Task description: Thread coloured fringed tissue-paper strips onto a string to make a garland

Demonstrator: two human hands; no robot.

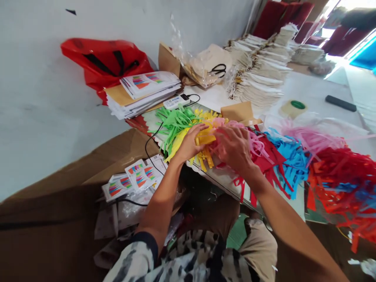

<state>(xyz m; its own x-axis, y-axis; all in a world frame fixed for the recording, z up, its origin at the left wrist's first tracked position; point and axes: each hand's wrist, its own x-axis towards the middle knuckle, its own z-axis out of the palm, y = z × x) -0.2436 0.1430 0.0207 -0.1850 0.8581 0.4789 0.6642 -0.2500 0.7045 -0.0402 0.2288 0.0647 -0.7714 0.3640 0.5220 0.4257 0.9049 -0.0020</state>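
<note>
Yellow paper fringe (205, 139) is lying at the near edge of the table (317, 92), between green fringe (173, 123) left and pink fringe (258, 143) right | left hand (189, 144) is pinching its folded band, seemingly keeping strips aligned | right hand (235, 150) is pressing flat, fingers apart, on pink, likely steadying the pile

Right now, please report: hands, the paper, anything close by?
Left hand pinches yellow paper fringe. Right hand rests on pink fringe; grip unclear. Green fringe and black cable beside left hand.
</note>
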